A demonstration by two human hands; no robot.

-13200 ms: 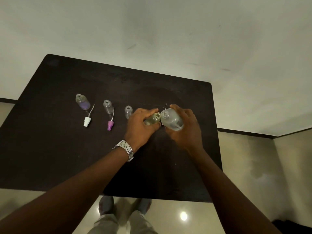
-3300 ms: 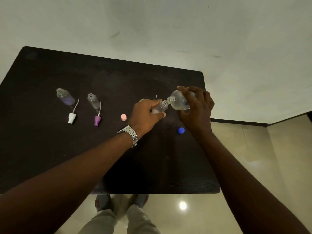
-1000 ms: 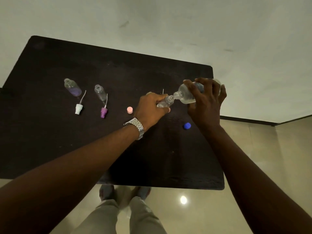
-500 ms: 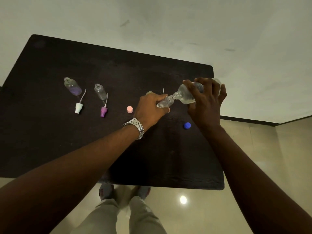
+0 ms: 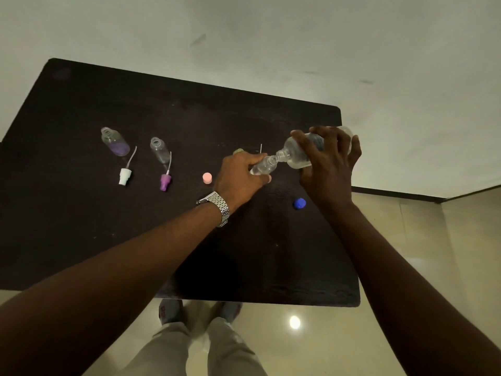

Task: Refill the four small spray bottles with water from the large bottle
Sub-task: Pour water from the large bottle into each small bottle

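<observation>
My L hand [image 5: 241,177] grips small bottle [image 5: 263,166] mid-body. R hand [image 5: 328,164] wraps big bottle [image 5: 295,156], tilted, necks touching. Both prob light, slick, so hold firm.

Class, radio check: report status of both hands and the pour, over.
Left hand grips small spray bottle, tilted. Right hand tips large bottle, mouth to mouth. Purple-tinted bottle and clear bottle stand uncapped; nothing in the way.
</observation>
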